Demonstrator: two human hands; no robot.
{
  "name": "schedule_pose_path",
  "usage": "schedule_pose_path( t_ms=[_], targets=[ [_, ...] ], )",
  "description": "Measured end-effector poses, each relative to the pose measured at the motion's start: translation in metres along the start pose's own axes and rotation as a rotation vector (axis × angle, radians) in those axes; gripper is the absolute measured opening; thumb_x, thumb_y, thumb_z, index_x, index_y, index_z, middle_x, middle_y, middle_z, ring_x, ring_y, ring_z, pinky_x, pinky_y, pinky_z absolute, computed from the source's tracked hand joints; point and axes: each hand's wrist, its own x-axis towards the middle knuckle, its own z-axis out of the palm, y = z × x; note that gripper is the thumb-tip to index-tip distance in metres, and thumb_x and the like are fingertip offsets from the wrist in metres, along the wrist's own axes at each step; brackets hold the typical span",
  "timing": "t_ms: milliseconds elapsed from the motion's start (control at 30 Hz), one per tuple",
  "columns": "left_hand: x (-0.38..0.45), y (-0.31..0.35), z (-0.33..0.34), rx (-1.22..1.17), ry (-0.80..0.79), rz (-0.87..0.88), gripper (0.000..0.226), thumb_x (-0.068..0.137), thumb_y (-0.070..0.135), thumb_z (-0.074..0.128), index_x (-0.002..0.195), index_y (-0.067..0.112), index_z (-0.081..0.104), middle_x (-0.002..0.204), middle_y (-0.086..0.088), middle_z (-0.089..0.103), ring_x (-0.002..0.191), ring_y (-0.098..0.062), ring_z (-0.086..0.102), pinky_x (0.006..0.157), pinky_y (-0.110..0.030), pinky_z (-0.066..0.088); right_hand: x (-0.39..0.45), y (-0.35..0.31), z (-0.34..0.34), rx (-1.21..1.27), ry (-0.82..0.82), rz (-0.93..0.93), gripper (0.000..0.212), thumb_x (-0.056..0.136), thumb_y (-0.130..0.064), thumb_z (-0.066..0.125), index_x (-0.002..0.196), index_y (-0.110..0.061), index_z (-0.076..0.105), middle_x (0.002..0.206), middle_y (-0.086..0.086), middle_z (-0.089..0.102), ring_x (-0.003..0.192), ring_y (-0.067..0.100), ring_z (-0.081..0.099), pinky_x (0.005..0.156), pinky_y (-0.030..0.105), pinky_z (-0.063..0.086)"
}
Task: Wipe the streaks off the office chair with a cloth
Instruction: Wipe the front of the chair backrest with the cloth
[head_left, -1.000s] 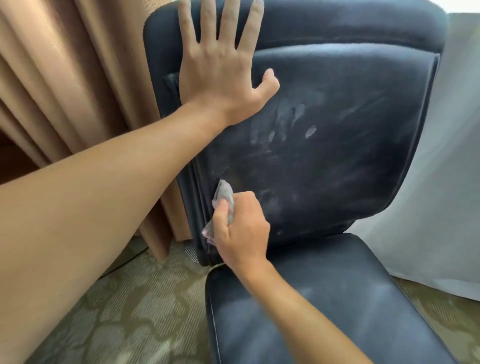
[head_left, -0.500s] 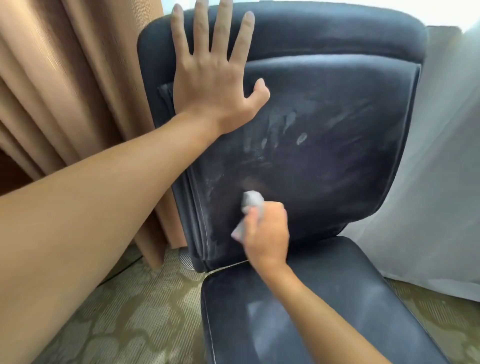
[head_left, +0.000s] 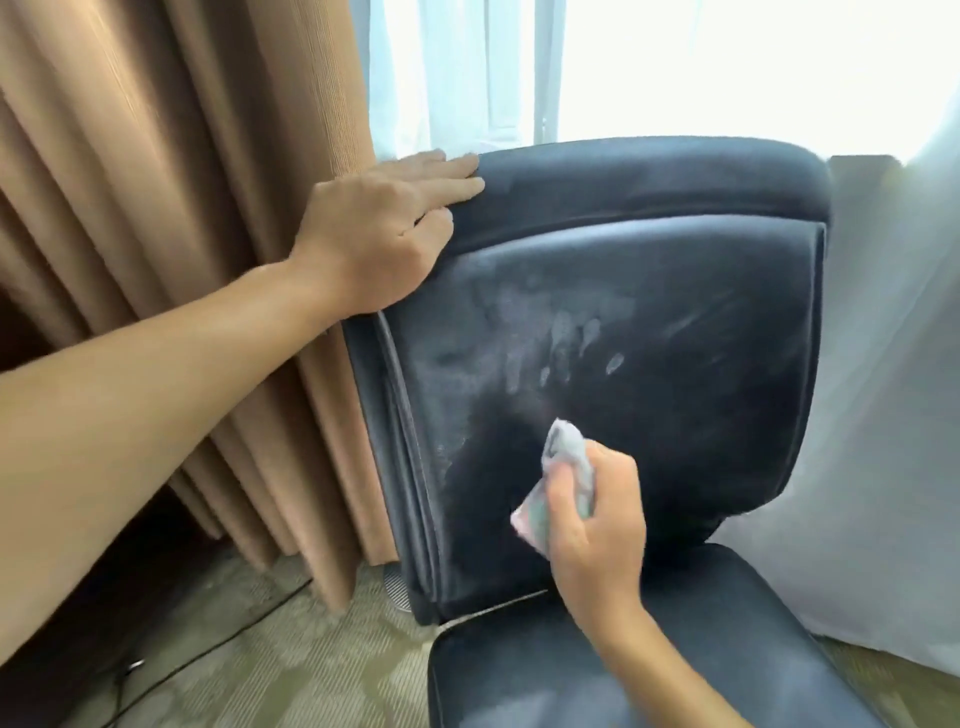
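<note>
The dark blue office chair (head_left: 701, 395) faces me, with pale smeared streaks (head_left: 561, 338) across the upper middle of its backrest. My left hand (head_left: 379, 239) holds the backrest's top left corner, fingers lying over the top edge and thumb on the front. My right hand (head_left: 597, 530) grips a crumpled grey cloth (head_left: 563, 444) and presses it against the lower middle of the backrest, just below the streaks. The area left of the cloth looks darker and cleaner. The seat (head_left: 545, 670) is below my right wrist.
Brown pleated curtains (head_left: 182, 208) hang close to the chair's left side. White sheer curtains (head_left: 883, 415) and a bright window stand behind and to the right. A black cable (head_left: 208, 654) runs over the patterned carpet (head_left: 311, 665) at lower left.
My left hand has left its flat, spread press on the backrest and moved up to hold the top left corner. The right hand has carried the cloth rightward and a little up the backrest.
</note>
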Motion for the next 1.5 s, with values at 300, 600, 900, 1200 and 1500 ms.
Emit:
schedule_pose_path(
  t_ms=[300, 600, 900, 1200, 1500],
  targets=[
    [-0.007, 0.001, -0.004, -0.018, -0.178, 0.009, 0.070, 0.091, 0.031, 0.029, 0.161, 0.027, 0.039, 0.171, 0.014, 0.026, 0.159, -0.005, 0.012, 0.125, -0.021, 0.001, 0.091, -0.065, 0.091, -0.343, 0.408, -0.289, 0.022, 0.098, -0.025, 0.054, 0.105, -0.025, 0.074, 0.095, 0.007, 0.059, 0.087, 0.031, 0.049, 0.068, 0.041, 0.043],
    [0.000, 0.010, -0.011, -0.173, -0.225, -0.032, 0.068, 0.093, 0.035, 0.026, 0.157, 0.025, 0.046, 0.169, 0.013, 0.029, 0.158, -0.003, 0.013, 0.129, -0.026, 0.002, 0.111, -0.044, 0.060, -0.625, 0.232, -0.939, 0.014, 0.093, -0.026, 0.065, 0.098, -0.026, 0.077, 0.086, 0.008, 0.062, 0.070, 0.032, 0.052, 0.056, 0.045, 0.048],
    [-0.003, 0.006, -0.004, -0.111, -0.204, -0.028, 0.069, 0.093, 0.036, 0.027, 0.159, 0.022, 0.042, 0.172, 0.007, 0.025, 0.160, -0.010, 0.011, 0.129, -0.028, 0.000, 0.069, -0.068, 0.108, -0.450, 0.242, -0.745, 0.014, 0.098, -0.020, 0.063, 0.094, -0.019, 0.077, 0.089, 0.012, 0.065, 0.071, 0.032, 0.050, 0.061, 0.046, 0.047],
    [-0.015, 0.013, 0.013, 0.268, -0.185, 0.093, 0.080, 0.097, 0.063, 0.016, 0.168, 0.025, 0.012, 0.176, 0.005, -0.002, 0.162, -0.017, -0.010, 0.131, -0.042, -0.008, 0.152, 0.032, -0.024, -0.736, 0.252, -0.657, 0.040, 0.093, -0.022, 0.069, 0.127, -0.028, 0.049, 0.114, 0.016, 0.050, 0.094, 0.036, 0.047, 0.071, 0.052, 0.057],
    [-0.018, 0.003, 0.023, 0.317, -0.131, 0.085, 0.085, 0.095, 0.066, 0.018, 0.167, 0.022, 0.017, 0.176, 0.004, 0.003, 0.162, -0.020, -0.005, 0.130, -0.041, -0.009, 0.067, -0.034, 0.079, -0.331, 0.305, -0.240, 0.020, 0.095, -0.008, 0.052, 0.110, -0.018, 0.060, 0.088, -0.013, 0.064, 0.084, 0.021, 0.047, 0.081, 0.044, 0.048]
  ],
)
